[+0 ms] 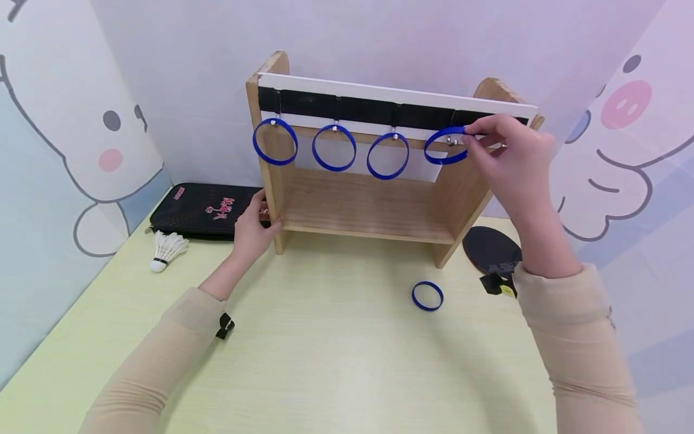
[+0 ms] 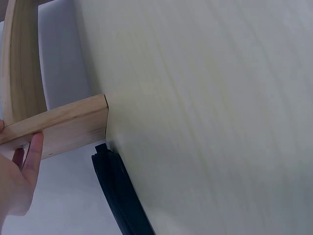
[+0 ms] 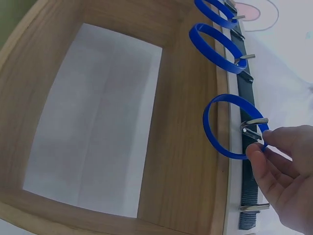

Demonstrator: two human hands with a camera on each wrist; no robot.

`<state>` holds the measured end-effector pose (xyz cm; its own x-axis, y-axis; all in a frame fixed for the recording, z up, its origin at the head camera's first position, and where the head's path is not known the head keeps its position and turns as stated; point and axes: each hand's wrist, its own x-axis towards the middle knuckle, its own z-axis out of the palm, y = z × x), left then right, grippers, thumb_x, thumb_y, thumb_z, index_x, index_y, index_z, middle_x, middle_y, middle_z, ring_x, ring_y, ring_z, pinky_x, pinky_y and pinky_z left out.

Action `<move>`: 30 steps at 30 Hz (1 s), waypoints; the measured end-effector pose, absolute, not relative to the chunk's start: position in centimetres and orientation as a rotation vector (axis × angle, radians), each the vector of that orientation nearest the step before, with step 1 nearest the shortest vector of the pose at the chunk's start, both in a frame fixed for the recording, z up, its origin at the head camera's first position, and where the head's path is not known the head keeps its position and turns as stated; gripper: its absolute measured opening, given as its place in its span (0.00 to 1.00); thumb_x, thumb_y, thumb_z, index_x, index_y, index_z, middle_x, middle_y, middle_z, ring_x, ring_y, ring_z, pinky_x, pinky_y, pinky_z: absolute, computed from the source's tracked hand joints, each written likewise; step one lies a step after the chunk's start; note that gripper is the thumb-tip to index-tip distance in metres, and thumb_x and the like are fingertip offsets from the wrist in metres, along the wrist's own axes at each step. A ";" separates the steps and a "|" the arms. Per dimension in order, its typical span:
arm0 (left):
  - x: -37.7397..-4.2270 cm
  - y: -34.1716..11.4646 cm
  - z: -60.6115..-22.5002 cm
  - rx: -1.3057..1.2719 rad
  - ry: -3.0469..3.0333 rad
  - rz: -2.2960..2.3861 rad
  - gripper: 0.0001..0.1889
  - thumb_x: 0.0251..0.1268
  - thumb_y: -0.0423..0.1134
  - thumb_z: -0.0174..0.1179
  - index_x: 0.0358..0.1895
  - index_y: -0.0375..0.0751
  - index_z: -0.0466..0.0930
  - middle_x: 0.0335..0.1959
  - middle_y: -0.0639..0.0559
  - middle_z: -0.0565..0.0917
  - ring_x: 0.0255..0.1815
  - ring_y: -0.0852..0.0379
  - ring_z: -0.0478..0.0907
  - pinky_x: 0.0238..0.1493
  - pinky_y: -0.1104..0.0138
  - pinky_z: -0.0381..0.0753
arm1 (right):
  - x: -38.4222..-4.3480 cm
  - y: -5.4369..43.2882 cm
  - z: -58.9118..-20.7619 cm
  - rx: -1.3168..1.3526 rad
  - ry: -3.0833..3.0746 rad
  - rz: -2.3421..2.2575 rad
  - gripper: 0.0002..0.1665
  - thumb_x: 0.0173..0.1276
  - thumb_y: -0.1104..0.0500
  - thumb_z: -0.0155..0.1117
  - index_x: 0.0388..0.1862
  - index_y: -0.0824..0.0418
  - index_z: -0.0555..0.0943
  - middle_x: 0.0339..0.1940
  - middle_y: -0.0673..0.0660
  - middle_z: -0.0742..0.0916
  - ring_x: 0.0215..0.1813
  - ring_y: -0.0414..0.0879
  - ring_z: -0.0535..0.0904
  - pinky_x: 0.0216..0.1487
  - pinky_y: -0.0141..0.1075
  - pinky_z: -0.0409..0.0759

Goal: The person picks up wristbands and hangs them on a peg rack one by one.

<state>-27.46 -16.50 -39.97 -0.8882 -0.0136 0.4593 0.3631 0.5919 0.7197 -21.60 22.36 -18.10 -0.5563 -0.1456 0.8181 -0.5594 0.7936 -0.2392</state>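
Observation:
My right hand (image 1: 512, 157) pinches a blue ring (image 1: 446, 158) between thumb and fingers at the right end of a wooden rack (image 1: 368, 202). In the right wrist view that ring (image 3: 209, 128) loops around a metal hook (image 3: 255, 122) on the black strip. To its left, several similar rings (image 1: 334, 170) hang from hooks along the white-and-black rail (image 1: 365, 108). My left hand (image 1: 253, 228) grips the rack's left side panel (image 2: 78, 125) low down, thumb and fingers on opposite faces. One more hook (image 3: 254, 208) sticks out bare beside my right hand.
A loose blue ring (image 1: 428, 296) lies on the table (image 1: 325, 361) before the rack. Left of the rack are a black zip case (image 1: 200, 211) and a white shuttlecock (image 1: 165, 250). A black table tennis bat (image 1: 490, 248) lies at the right, near my right forearm.

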 end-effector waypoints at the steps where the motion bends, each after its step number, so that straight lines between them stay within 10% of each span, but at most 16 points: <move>1: -27.4 -16.5 -40.0 -0.281 -2.403 -1.221 0.37 0.60 0.36 0.63 0.71 0.47 0.56 0.53 0.39 0.78 0.46 0.43 0.80 0.42 0.50 0.81 | -21.7 22.4 -18.1 0.522 -2.132 0.603 0.12 0.63 0.58 0.64 0.41 0.66 0.83 0.38 0.58 0.88 0.35 0.14 0.71 0.37 0.15 0.70; 30: -27.6 -16.6 -40.2 -0.289 -2.382 -1.214 0.37 0.58 0.36 0.64 0.70 0.47 0.58 0.52 0.39 0.79 0.44 0.43 0.81 0.41 0.50 0.81 | -19.4 22.8 -21.1 0.763 -2.025 0.654 0.11 0.56 0.73 0.66 0.40 0.69 0.83 0.41 0.59 0.87 0.35 0.28 0.76 0.36 0.17 0.72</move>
<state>-27.60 -16.55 -40.19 -0.8774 -0.0168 0.4794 0.3780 0.5912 0.7125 -19.37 22.76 -21.11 -0.4499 -0.2718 0.8507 -0.7180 0.6765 -0.1637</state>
